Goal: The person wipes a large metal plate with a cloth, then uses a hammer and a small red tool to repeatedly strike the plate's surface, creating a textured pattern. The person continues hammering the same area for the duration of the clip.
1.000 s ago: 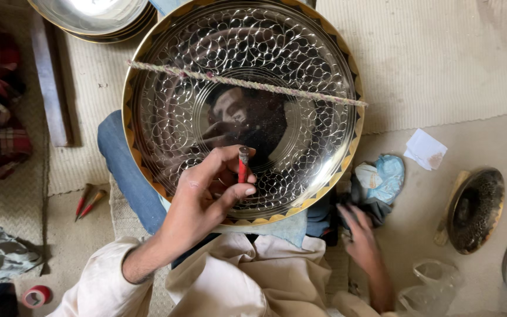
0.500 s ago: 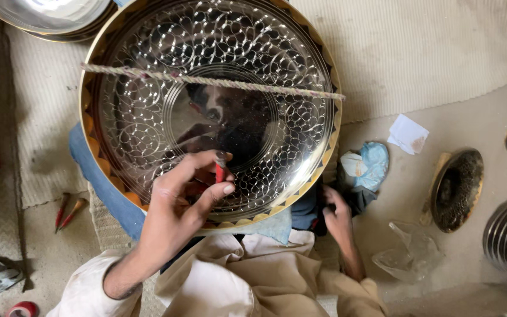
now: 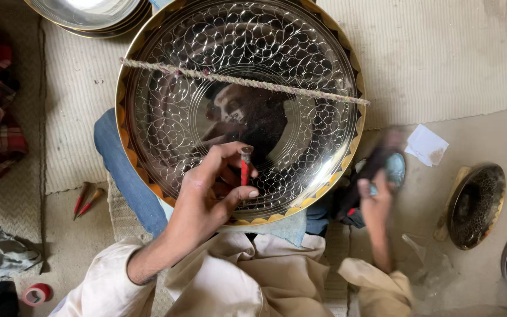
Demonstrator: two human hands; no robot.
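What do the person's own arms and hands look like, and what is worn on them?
Both hands are bare: no gloves, rings or watch show. The left hand comes out of a loose cream sleeve that ends partway up the forearm. The right hand is blurred, so its details cannot be told; its arm wears the same cream cloth, bunched at the forearm.

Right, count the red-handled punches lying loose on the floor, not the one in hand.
2. The red-handled punches lie side by side on the floor mat, left of the big engraved tray and the person's knee. More may be hidden under the tray or cloth.
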